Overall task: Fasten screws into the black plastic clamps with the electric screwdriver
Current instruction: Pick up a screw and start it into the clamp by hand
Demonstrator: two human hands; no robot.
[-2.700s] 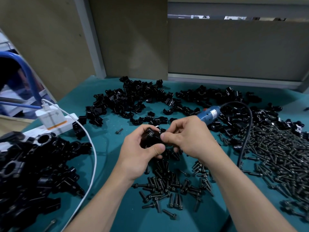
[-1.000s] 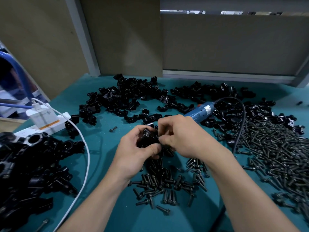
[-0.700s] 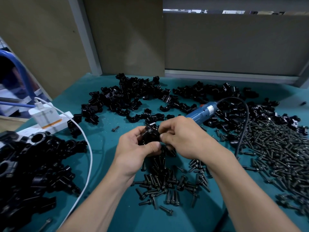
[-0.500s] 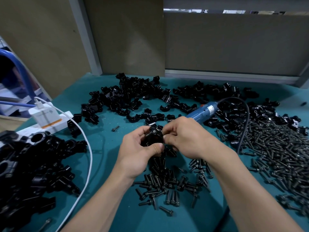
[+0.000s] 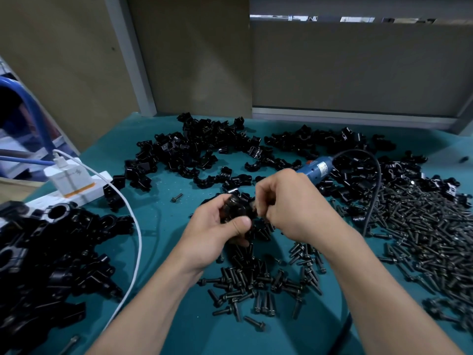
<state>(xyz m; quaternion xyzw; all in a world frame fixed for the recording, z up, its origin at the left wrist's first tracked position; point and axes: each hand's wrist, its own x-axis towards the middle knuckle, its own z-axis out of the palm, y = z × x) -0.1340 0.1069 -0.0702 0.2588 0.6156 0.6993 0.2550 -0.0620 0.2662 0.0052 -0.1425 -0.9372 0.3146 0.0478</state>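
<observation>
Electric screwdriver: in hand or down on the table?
Down. The electric screwdriver lies on the table, beyond the right hand, ungripped.

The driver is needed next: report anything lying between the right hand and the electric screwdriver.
Nothing visible does. The electric screwdriver lies just beyond the right hand, among loose clamps. That hand, with the left hand, is busy gripping a clamp.

Black clamps (image 5: 204,147), dark screws (image 5: 419,226) (dull metal), teal table (image 5: 158,219), blue screwdriver (image 5: 317,168)
</observation>
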